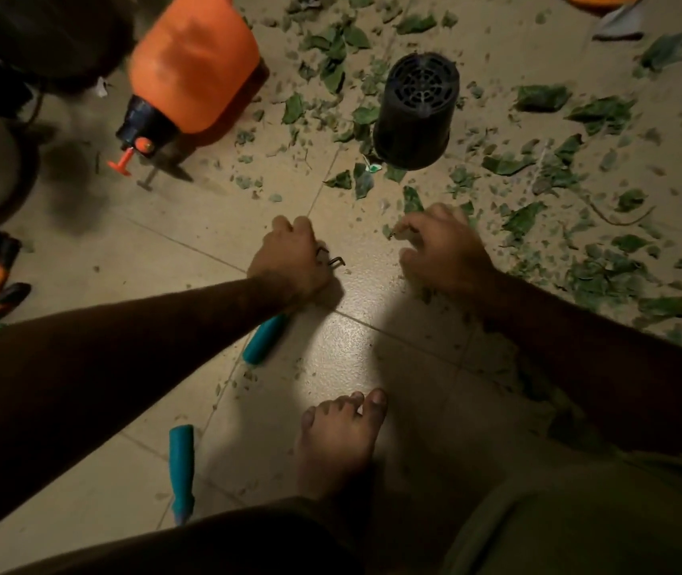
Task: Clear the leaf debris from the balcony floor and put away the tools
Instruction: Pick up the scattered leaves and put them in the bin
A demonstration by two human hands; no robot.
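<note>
Your left hand (289,259) is clamped on the teal-handled rake (266,338); pull it back carelessly and the prongs could catch your bare foot (339,441). Your right hand (443,251) curls onto the leaves (605,267) strewn over the floor (123,251); whether it pinches any I cannot tell. The black pot (412,110) stands upside down among them, so nothing shows inside it.

Floor (157,259): pale beige tiles, finely speckled surface, laid square. Thin grout lines (190,246) run diagonally across view. Overall light dim and warm. One bright pool of light (356,338) at near centre. Heavy shadow (61,180) on the tiles at far left.
</note>
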